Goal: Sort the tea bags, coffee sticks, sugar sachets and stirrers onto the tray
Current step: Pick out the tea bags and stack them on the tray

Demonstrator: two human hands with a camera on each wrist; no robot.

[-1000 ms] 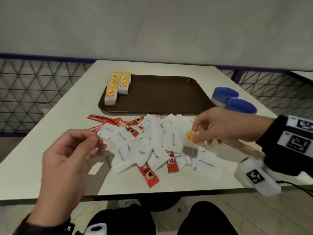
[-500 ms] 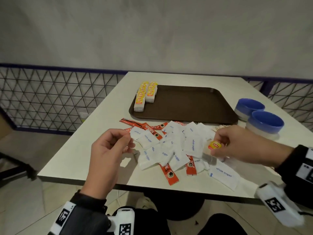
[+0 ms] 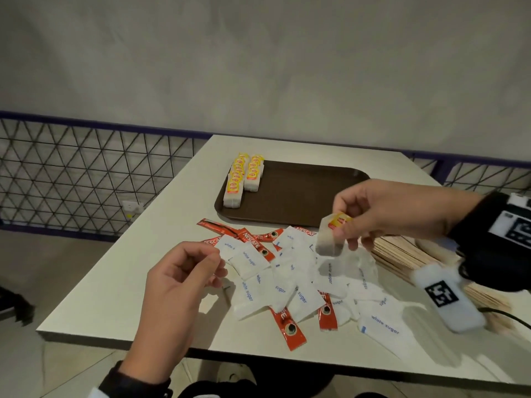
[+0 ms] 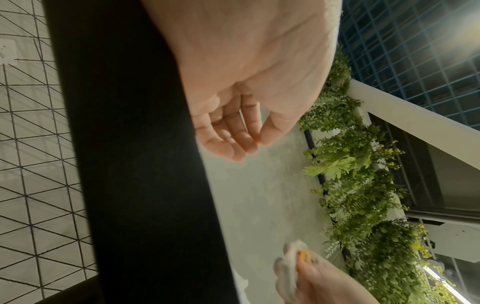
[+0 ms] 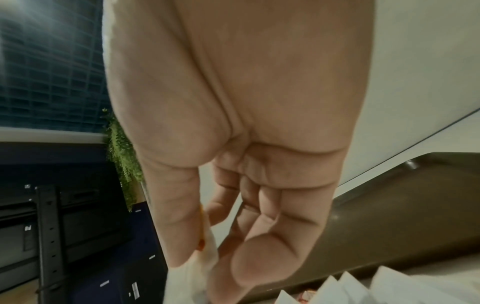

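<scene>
While pinching a tea bag (image 3: 330, 237) between thumb and fingertips, right hand (image 3: 385, 211) hovering above the pile, just off the near rim of the brown tray (image 3: 301, 193). Step in hand, by the look of it: carrying one more tea bag to the tray, with two rows of tea bags (image 3: 242, 179) already lined up in its ten o'clock corner. Next move probably a reach toward ten o'clock and a gentle set-down beside those rows, bag kept flat so the rows stay neat. Left hand (image 3: 184, 282) at seven o'clock of the pile, thumb tip meeting curled fingertips, nothing visible between them in either view. Sugar sachets (image 3: 287, 282) and red coffee sticks (image 3: 288, 327) lying mixed on the white table (image 3: 120, 282), none on the tray yet; wooden stirrers (image 3: 408, 254) stacked at three o'clock of the pile, partly hidden behind the right wrist. Head view alone giving the tray, the rows and the whole pile. Left wrist view adding the closed thumb-and-finger tips (image 4: 246, 142) from beneath, plus the tea bag (image 4: 293, 265) at its lower edge. Right wrist view showing the thumb pressed on the bag's paper (image 5: 205, 253), with the tray edge (image 5: 389, 205) close behind.
</scene>
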